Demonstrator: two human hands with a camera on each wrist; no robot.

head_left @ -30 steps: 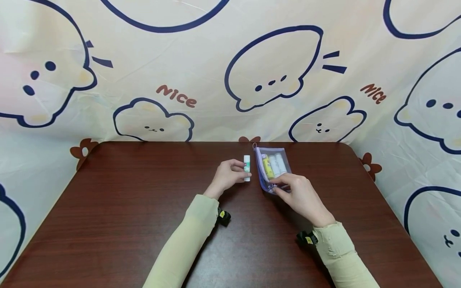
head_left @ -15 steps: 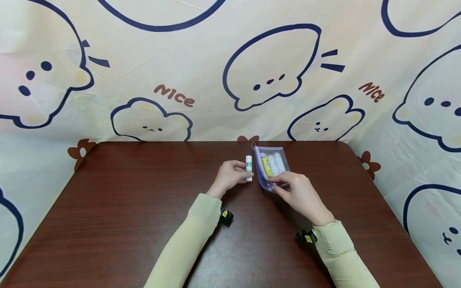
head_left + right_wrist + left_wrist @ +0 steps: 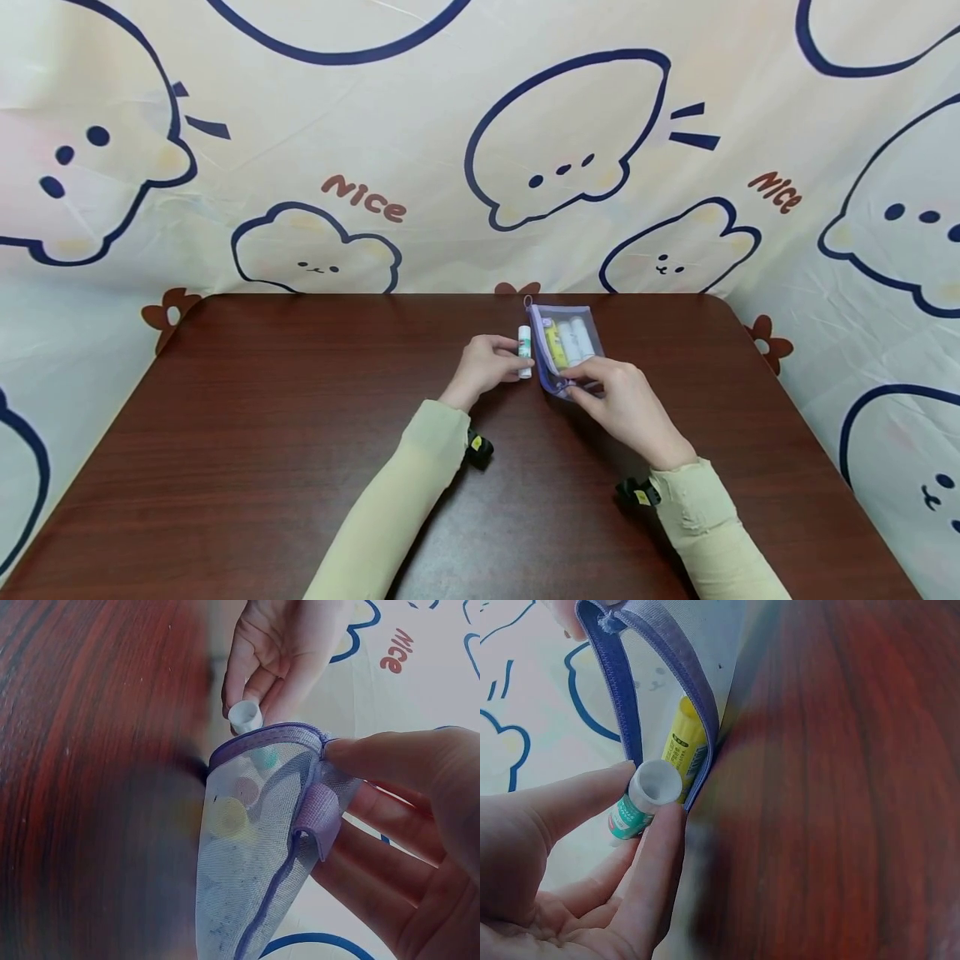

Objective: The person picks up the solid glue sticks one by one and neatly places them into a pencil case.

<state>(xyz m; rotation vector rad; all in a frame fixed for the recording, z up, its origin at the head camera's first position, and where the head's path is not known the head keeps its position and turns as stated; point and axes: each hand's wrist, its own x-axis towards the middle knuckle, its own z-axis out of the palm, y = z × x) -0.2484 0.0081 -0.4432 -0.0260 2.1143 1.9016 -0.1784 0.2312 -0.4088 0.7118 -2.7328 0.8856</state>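
Observation:
Between thumb and fingers, my left hand (image 3: 486, 367) pinches a white glue stick (image 3: 525, 353) with a green label, right beside a purple mesh zip pouch (image 3: 536, 342). In the left wrist view, the glue stick (image 3: 634, 814) is at the pouch's open zip side. A yellow glue stick (image 3: 684, 746) shows inside. My right hand (image 3: 630, 408) pinches the pouch's near end by its edge. Through the mesh, the head view also shows two white sticks (image 3: 574, 338) lying next to the yellow one. The right wrist view has the pouch (image 3: 255, 825) partly covering the held glue stick.
The pouch is near the far edge of a dark brown wooden table (image 3: 300, 433). A cream cloth (image 3: 435, 125) with blue cartoon outlines hangs behind and at the sides. Black cameras (image 3: 480, 448) are strapped at both wrists.
My left hand has moved to the right with the white glue stick, bringing it close against the pouch. The right hand keeps its pinch on the pouch and has hardly moved.

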